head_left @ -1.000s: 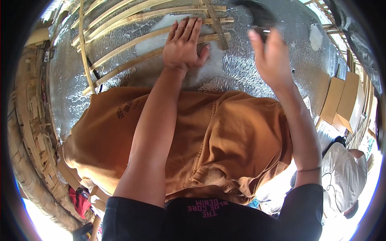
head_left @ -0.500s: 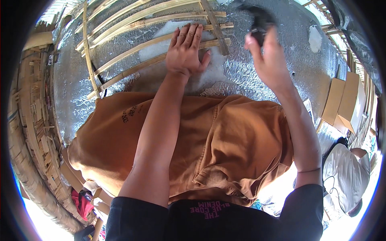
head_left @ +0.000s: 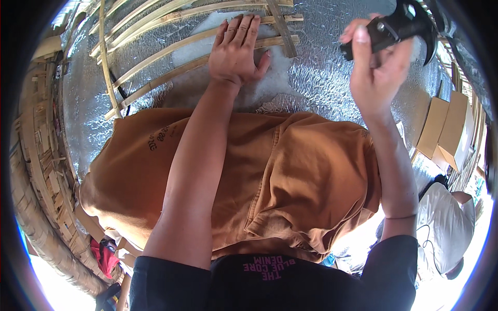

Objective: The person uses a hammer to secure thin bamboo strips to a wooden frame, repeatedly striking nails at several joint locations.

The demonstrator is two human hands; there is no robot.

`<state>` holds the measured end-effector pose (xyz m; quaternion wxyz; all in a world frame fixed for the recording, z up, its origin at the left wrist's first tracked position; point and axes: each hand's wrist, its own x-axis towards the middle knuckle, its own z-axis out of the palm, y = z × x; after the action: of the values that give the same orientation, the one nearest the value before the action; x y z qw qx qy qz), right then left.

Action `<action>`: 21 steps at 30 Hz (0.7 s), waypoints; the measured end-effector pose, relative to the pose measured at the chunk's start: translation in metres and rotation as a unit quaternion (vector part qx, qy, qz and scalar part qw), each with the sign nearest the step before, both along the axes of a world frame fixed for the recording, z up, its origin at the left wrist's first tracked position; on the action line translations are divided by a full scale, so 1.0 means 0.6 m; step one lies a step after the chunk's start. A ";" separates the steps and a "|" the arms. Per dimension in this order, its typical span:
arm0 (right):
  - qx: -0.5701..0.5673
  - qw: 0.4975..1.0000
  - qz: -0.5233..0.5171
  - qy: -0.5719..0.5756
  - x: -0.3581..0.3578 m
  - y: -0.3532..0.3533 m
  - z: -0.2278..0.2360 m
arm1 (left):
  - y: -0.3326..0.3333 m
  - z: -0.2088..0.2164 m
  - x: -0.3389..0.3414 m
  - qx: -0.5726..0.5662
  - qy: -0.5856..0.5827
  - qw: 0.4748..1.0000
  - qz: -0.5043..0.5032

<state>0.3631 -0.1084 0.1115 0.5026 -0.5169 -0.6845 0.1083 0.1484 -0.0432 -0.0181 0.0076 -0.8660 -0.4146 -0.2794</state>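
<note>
My left hand (head_left: 234, 51) lies flat, fingers stretched, over light wooden slats (head_left: 174, 53) on a silver foil-covered surface (head_left: 332, 78). Nothing is gripped in it. Raised at the upper right, my right hand (head_left: 381, 70) is closed around a black tool (head_left: 389, 32) with a thick handle and a wide curved end; its exact kind cannot be made out. Below both hands a brown garment (head_left: 238, 155) with dark lettering, a seam and loose folds is spread out, and my left forearm crosses it.
Open cardboard boxes (head_left: 441, 127) stand at the right. Behind them on the lower right is a person in a white top (head_left: 446, 228). A woven bamboo wall (head_left: 39, 171) runs along the left, with a red cloth (head_left: 105, 256) low beside it.
My right hand has swung to the right with the black tool, which shows sharper now. My left hand stays flat on the slats, while the whole view has shifted slightly.
</note>
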 end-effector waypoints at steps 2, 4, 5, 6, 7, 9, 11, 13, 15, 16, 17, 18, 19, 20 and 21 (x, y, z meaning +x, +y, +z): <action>-0.102 0.993 -0.023 -0.052 0.003 -0.016 -0.030 | -0.001 0.000 0.002 -0.002 0.001 1.000 0.000; -0.277 0.942 -0.018 -0.187 0.003 -0.035 -0.054 | 0.000 -0.005 0.006 -0.003 -0.010 1.000 -0.002; -0.433 0.846 -0.007 -0.310 0.000 -0.039 -0.058 | -0.001 -0.005 0.003 -0.003 -0.007 1.000 0.001; -0.386 0.885 0.005 -0.261 -0.011 -0.050 -0.047 | -0.001 -0.006 -0.003 -0.004 -0.010 1.000 0.002; -0.383 0.886 0.011 -0.260 -0.020 -0.053 -0.029 | 0.001 -0.007 -0.008 -0.006 -0.012 1.000 0.004; -0.337 0.932 -0.006 -0.132 -0.046 -0.040 0.042 | 0.010 -0.003 -0.007 -0.002 -0.011 1.000 0.009; -0.283 0.952 -0.016 -0.112 -0.058 -0.033 0.047 | -0.001 -0.006 -0.011 0.001 -0.010 1.000 0.004; -0.135 0.991 0.002 -0.010 -0.037 -0.022 0.015 | 0.000 -0.010 0.000 -0.023 -0.001 1.000 0.006; -0.127 0.990 -0.019 -0.062 -0.026 -0.028 -0.017 | -0.001 -0.014 0.000 -0.028 0.005 1.000 0.012; -0.282 0.941 -0.012 -0.185 -0.025 -0.032 -0.024 | 0.001 -0.016 -0.004 -0.028 0.006 0.999 0.014; -0.423 0.853 -0.007 -0.305 -0.022 -0.035 -0.030 | 0.003 -0.016 -0.003 -0.028 0.003 1.000 0.013; -0.417 0.871 0.002 -0.259 -0.024 -0.039 -0.035 | 0.002 -0.017 -0.004 -0.029 0.002 0.999 0.015; -0.417 0.870 0.004 -0.261 -0.020 -0.042 -0.030 | 0.000 -0.017 -0.005 -0.028 -0.002 1.000 0.011; -0.342 0.913 0.009 -0.223 -0.025 -0.036 -0.009 | 0.001 -0.016 -0.010 -0.023 -0.002 1.000 0.013; -0.276 0.944 0.014 -0.179 -0.029 -0.038 0.009 | -0.006 -0.007 -0.014 -0.034 0.001 0.999 0.018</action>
<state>0.3458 -0.1310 0.1170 0.2074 -0.6364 -0.7138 0.2058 0.1399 -0.0469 -0.0224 -0.0160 -0.8584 -0.4397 -0.2638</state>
